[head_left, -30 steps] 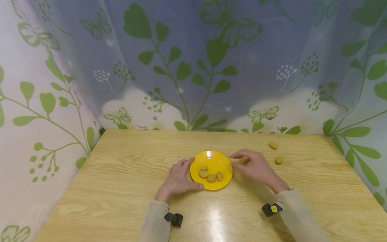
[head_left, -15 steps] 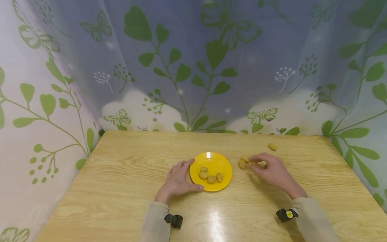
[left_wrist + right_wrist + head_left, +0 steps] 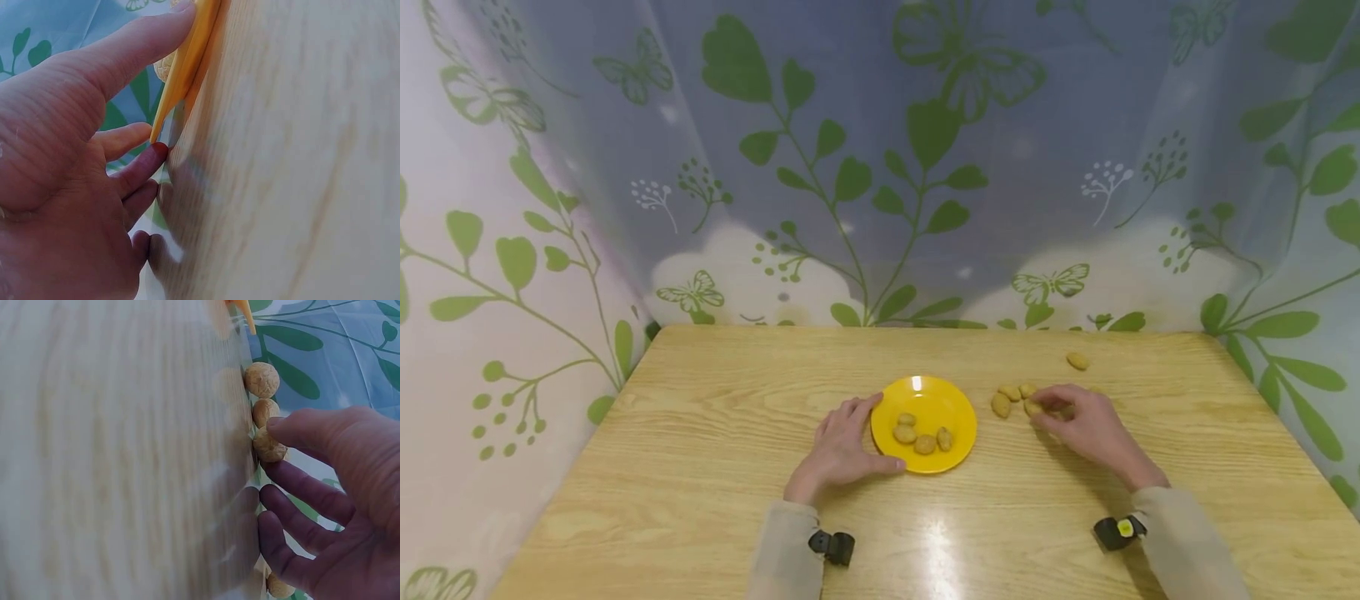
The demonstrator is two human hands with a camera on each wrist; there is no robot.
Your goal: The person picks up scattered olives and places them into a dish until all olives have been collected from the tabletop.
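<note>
In the head view my left hand (image 3: 842, 450) holds the left side of a yellow plate (image 3: 925, 387). Its thumb lies on the near rim, and the other fingers touch the left edge. Several small tan walnut-like nuts sit on the plate, one being the nut (image 3: 926, 444) nearest me. My right hand (image 3: 1090, 425) is right of the plate, thumb and forefinger pinching a wrinkled nut (image 3: 269, 447) at the tabletop. Further nuts lie just left of its fingertips, including one nut (image 3: 1001, 405) nearest the plate. My right palm and fingers hide part of this group from the head camera.
A separate nut (image 3: 1077, 361) lies near the table's back right. Another nut (image 3: 280, 586) shows low in the right wrist view, beyond the little finger. The wooden table (image 3: 737, 375) meets a leaf-patterned curtain (image 3: 850, 208) at the back and sides.
My right hand has moved away from the plate's right edge to the right, and several nuts now show on the table between them. The left hand and plate have stayed put.
</note>
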